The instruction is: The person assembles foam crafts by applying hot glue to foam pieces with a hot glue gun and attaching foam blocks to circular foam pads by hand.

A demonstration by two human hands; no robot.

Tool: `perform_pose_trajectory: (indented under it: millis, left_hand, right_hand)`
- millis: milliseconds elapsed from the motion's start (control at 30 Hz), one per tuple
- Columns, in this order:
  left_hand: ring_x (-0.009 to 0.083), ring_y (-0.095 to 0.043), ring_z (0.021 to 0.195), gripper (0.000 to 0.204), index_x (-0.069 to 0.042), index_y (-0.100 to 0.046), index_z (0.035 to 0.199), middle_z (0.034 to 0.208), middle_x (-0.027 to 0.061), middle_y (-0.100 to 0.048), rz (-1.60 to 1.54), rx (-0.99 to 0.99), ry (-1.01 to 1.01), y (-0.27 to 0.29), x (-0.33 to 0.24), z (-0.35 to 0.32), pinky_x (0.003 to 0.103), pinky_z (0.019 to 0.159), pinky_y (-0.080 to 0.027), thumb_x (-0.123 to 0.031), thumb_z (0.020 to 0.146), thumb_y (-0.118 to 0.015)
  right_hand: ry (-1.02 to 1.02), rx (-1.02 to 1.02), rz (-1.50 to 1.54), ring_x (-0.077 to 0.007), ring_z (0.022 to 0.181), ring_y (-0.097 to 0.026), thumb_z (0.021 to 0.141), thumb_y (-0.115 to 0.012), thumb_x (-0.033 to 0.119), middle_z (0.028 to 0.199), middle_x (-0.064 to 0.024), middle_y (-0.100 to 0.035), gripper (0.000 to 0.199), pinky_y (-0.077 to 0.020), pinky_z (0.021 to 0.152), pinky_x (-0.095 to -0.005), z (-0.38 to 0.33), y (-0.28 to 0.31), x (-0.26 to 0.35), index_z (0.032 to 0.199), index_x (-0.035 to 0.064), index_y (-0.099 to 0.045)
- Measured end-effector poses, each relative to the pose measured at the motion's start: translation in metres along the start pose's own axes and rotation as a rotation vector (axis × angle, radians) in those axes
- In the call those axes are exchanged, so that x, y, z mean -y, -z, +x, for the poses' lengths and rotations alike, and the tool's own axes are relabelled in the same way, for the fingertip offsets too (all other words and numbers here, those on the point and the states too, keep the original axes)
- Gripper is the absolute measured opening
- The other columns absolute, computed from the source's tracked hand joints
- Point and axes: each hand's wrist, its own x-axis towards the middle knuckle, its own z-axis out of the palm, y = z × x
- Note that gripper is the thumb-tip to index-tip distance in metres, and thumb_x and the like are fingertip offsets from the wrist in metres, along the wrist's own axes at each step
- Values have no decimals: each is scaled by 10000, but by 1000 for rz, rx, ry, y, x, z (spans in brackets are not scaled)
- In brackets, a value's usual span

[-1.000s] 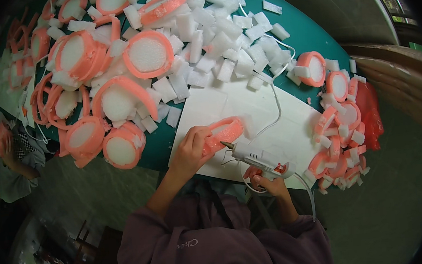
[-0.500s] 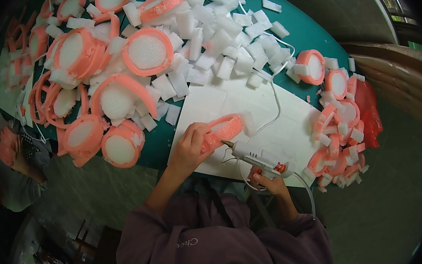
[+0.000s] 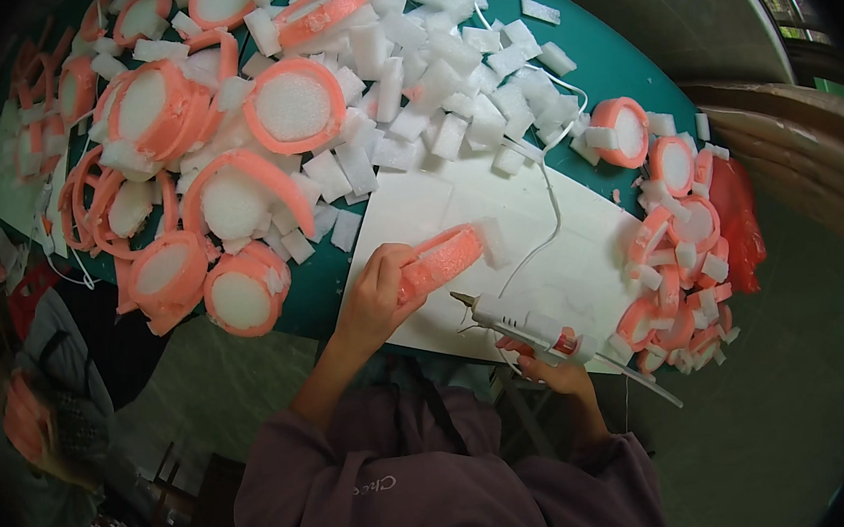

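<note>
Far L, table edge: another person (image 3: pixel 49 417) seated low, holding something pink; detail blurred.

L half of green table (image 3: pixel 625 55): heap of pink foam rings (image 3: pixel 168 115), most w/ white foam discs inside, some just open pink bands. One ring w/ disc (image 3: pixel 242 301) sits at near edge, just L of the worker's arm.

Centre back: big pile of white foam blocks (image 3: pixel 445 71), spilling onto the white sheet (image 3: pixel 582 259) in front of worker.

Left hand (image 3: pixel 377 300): clenched round L end of a pink foam piece (image 3: pixel 439 260), held tilted just above the sheet; small white block (image 3: pixel 492 241) touching its R end.

Right hand (image 3: pixel 551 365): at near edge of sheet, wrapped round grip of glue gun (image 3: pixel 518 323). Nozzle points L toward the pink piece, near but not touching. White cord (image 3: pixel 550 214) runs from gun area back across sheet into the block pile.

R side: smaller cluster of finished rings (image 3: pixel 675 231) w/ white bits, beside a red bag (image 3: pixel 740 221) at table edge.
</note>
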Motion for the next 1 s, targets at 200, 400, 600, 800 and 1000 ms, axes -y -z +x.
perform_pose_trajectory:
  millis: [200,400,600,800,1000]
  left_hand:
    - [304,-481,867,468,0,-388,950,915,144,-456,-30,-16,8,1,0,-1,332,739,-412,25,561,-649]
    - [305,-474,874,483,0,-385,955,926,144,-449,-39,-1,5,0,0,-1,332,739,-410,26,555,-654]
    - [298,-482,852,458,-5,-393,940,906,136,-454,-27,-26,-29,0,-2,1,333,723,-414,20,564,-653]
    - [296,-486,847,447,-14,-403,920,900,133,-458,-24,-42,-55,-2,-2,-2,333,718,-416,22,552,-655]
    - [266,-490,806,413,-12,-403,893,869,112,-451,19,-77,-112,-3,3,-1,322,698,-429,-6,562,-651]
  right_hand:
    - [184,-408,-162,-172,710,-543,597,-663,63,890,-107,-581,325,-443,636,-290,0,39,-9,896,2,-551]
    - [535,-481,-1266,-267,792,-525,522,-678,2,986,-122,-489,511,-433,623,-319,50,126,-15,995,31,-490]
    - [226,-301,-1601,-268,968,-442,583,-660,64,1204,-96,-343,596,-380,765,-356,64,146,-1,1129,65,-423]
    - [146,-342,-1738,-286,1125,-315,660,-576,20,1310,-91,-239,628,-295,897,-362,33,105,30,1230,99,-327]
    - [-13,-167,-1258,-267,963,-462,659,-582,3,1130,-92,-458,425,-387,785,-335,-12,29,115,1072,53,-494]
